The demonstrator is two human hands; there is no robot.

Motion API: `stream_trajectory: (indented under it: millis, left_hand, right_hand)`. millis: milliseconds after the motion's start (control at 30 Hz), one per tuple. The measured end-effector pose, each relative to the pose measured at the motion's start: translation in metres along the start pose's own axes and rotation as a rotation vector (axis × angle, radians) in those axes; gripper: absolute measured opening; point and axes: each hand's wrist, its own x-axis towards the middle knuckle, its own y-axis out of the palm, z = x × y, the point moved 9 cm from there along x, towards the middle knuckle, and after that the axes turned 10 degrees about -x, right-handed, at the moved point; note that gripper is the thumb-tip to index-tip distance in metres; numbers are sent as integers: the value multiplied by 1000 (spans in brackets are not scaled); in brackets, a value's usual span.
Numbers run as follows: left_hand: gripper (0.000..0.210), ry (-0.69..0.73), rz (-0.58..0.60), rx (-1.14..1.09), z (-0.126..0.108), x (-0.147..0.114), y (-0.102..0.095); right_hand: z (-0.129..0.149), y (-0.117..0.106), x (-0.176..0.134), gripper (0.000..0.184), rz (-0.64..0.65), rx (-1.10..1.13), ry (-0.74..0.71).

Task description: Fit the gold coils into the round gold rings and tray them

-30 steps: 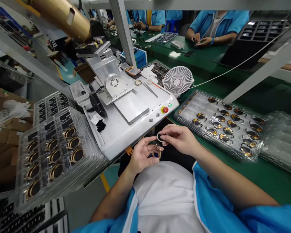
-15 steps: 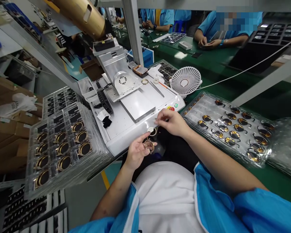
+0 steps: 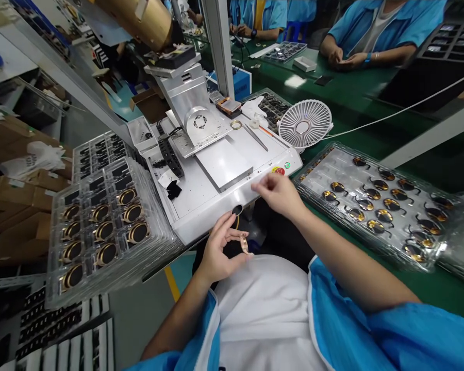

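Note:
My left hand [image 3: 219, 253] is closed on a gold watch case [image 3: 244, 243], pinched at the fingertips and seen nearly edge-on. At the tip of the same hand's index finger is a round dark disc with a light rim [image 3: 237, 209], in front of the machine's front edge. My right hand [image 3: 281, 195] is up and to the right of it, thumb and fingers pinched together. Whatever those fingers hold, if anything, is too small or blurred to make out. Behind both hands is a white bench machine [image 3: 201, 211] with a bare metal plate [image 3: 226, 167].
Stacked clear trays [image 3: 116, 268] of gold-rimmed round watch parts stand at left. At right lies a tray [image 3: 313, 178] of round parts with flex tails. A white fan [image 3: 305, 123], tweezers [image 3: 257, 138] and a red button [image 3: 279, 171] are beyond my right hand. Co-workers sit across the green bench.
My left hand has turned, so the watch case shows edge-on instead of as an open ring, and the disc shows dark instead of white. My right hand stays pinched; the view has shifted slightly.

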Motion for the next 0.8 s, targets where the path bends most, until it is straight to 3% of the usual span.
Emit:
stream_trajectory:
  millis: [67, 133, 367, 567, 800]
  left_hand:
    - [90, -4, 34, 116, -2, 2, 9]
    - [83, -41, 66, 158, 0, 6, 17]
    - [77, 42, 197, 266, -2, 13, 36]
    - [76, 76, 205, 141, -6, 9, 34]
    - [77, 69, 310, 303, -4, 10, 44]
  right_hand:
    - [-12, 27, -31, 47, 234, 180, 98]
    - [-18, 43, -54, 52, 325, 359, 167]
    - [-22, 35, -58, 43, 217, 650, 217]
    - [-16, 31, -61, 42, 278, 561, 171]
    - [-20, 34, -59, 46, 341, 577, 163]
